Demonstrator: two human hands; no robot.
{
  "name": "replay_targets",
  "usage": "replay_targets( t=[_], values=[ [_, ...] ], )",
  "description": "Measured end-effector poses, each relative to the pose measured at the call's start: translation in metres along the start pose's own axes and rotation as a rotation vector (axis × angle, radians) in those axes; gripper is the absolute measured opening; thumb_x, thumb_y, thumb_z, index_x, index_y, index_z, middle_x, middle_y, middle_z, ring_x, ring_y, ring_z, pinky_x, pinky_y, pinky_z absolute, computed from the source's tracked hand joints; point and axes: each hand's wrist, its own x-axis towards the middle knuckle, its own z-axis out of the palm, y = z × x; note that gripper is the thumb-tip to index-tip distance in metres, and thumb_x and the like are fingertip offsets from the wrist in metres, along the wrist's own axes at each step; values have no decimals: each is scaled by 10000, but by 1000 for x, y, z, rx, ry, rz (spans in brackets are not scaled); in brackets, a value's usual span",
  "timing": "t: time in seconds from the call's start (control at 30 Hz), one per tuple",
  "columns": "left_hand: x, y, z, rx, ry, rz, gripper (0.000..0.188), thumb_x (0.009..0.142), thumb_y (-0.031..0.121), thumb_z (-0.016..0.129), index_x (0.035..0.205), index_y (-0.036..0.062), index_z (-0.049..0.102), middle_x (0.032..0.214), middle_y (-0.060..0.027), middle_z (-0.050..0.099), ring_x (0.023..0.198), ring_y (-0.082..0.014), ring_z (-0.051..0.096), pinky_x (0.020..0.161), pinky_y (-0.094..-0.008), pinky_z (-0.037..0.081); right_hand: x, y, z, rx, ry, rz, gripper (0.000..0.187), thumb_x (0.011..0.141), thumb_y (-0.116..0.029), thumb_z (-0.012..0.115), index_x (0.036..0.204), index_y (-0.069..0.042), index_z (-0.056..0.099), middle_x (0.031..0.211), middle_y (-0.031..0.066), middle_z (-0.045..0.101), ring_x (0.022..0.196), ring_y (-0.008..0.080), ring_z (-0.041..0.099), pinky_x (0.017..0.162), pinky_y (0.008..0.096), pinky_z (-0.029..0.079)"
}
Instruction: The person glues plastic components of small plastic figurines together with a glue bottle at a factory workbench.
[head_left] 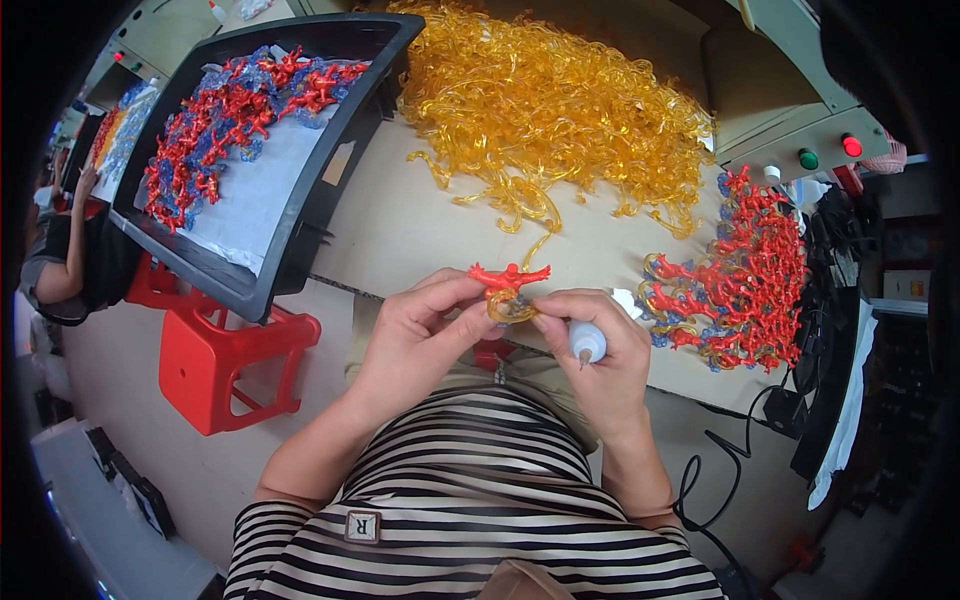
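Between my hands, just off the bench's near edge, is a small red plastic figure [511, 277] with its arms spread. A curled translucent yellow piece [511, 308] sits against its lower part. My left hand [425, 325] pinches the figure from the left with thumb and fingers. On the other side my right hand [598, 350] has thumb and forefinger at the yellow piece. Held in that same palm is a small white bottle with a narrow tip [587, 343], its tip towards me. The contact between fingertips and pieces is partly hidden.
A heap of translucent yellow pieces [560, 110] covers the back of the bench [375, 215]. Red figures with blue and yellow parts [745, 280] are massed at right. A black tray [295, 215] of red and blue pieces stands left, above a red stool [215, 360]. Another person's arm [75, 235] shows far left.
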Motion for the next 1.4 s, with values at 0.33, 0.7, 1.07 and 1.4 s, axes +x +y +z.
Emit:
replay_targets(
  t=[0.33, 0.7, 1.07, 1.4],
  values=[
    [2, -5, 1, 53, 49, -115, 266, 862, 110, 569, 1090, -24, 545, 763, -13, 588, 689, -57, 578, 631, -196, 502, 0, 6, 4, 36, 11, 98, 184, 734, 15, 658, 910, -25, 622, 832, 77, 620, 755, 133, 592, 659, 244, 465],
    [4, -6, 10, 180, 44, -21, 260, 867, 135, 569, 1082, -11, 556, 729, -16, 583, 657, -45, 570, 553, -185, 461, -2, 7, 2, 60, 28, 246, 145, 755, -21, 670, 893, -20, 627, 815, 58, 633, 726, 104, 588, 655, 223, 464],
    [8, -6, 9, 106, 26, -71, 239, 903, 108, 506, 1100, -25, 532, 893, -36, 588, 775, -88, 576, 711, -224, 491, 1, 10, 8, 47, 82, 204, 132, 761, -29, 669, 889, -22, 638, 840, 66, 642, 739, 106, 593, 658, 226, 469],
    [9, 7, -3, 13, -190, -192, 317, 893, 88, 512, 1188, -22, 472, 1003, -53, 565, 889, -110, 556, 799, -250, 483, 4, 7, -3, 99, -32, 232, 139, 773, -35, 655, 912, -33, 648, 847, 68, 647, 740, 107, 592, 650, 227, 466]
  ],
)
